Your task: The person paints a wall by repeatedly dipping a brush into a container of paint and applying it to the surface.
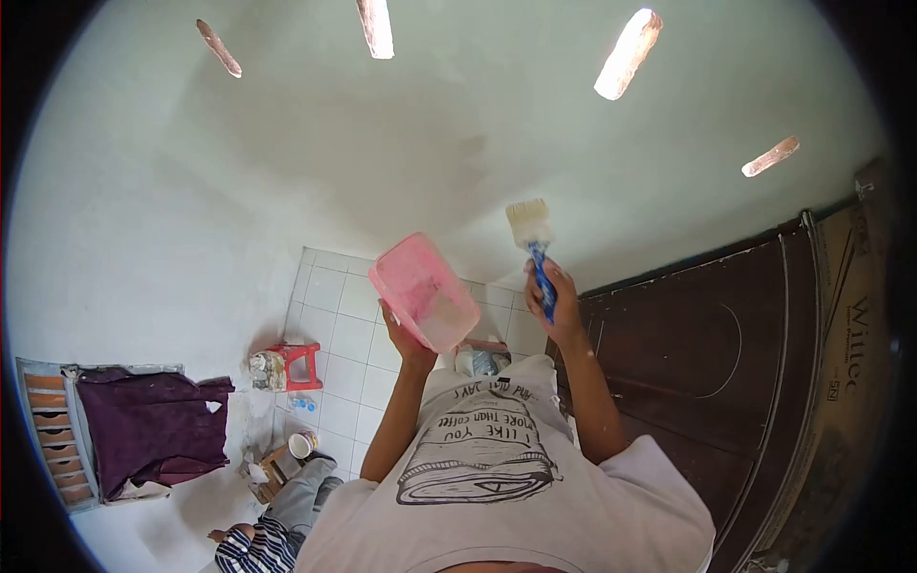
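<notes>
Paintbrush (533,235) is in my right grip (558,298), fingers wrapped round its blue handle, bristles toward the pale wall (382,153); whether they touch it I cannot tell. My left grip (405,338) holds the pink tub (409,260), something whitish inside, left of the brush. A red stool (305,367) stands on the tiled floor (346,336).

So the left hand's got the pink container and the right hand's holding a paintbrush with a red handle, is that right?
Not quite: in the head view, the handle is blue, not red. The left hand holds the pink container, and the right hand the paintbrush.
</notes>
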The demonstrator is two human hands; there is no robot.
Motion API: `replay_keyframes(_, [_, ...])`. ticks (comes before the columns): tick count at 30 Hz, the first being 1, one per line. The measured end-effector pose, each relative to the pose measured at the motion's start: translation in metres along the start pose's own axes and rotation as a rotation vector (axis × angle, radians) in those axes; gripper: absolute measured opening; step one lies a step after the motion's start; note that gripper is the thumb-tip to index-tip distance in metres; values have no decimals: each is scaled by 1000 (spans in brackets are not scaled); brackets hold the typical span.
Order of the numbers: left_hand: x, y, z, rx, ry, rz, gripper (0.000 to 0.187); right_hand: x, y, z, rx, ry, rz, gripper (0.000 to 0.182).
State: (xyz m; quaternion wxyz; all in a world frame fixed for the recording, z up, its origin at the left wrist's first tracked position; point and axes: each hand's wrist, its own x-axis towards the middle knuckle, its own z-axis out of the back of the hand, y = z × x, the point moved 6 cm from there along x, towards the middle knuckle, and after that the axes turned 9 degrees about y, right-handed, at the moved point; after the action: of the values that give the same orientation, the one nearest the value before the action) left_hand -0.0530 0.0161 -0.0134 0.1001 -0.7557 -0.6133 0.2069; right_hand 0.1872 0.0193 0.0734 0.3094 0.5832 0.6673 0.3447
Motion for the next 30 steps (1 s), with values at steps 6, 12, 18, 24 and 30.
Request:
replay_keyframes(6, [-3,-2,11,-51,-30,-42,76,80,-64,50,-300,-275,-26,30])
replay_keyframes(12, [-8,5,7,-61,-66,-31,76,126,-1,-10,-805,-478,310,35])
replay_keyframes(18, [0,10,8,-29,-74,-7,75,157,-110,86,-899,-543,-89,43])
replay_keyframes(24, [9,5,7,-8,-37,-29,76,161,-64,37,-575,-602,-99,44])
replay_keyframes(30, [8,14,3,-7,-55,17,76,158,44,-61,-878,-418,410,50])
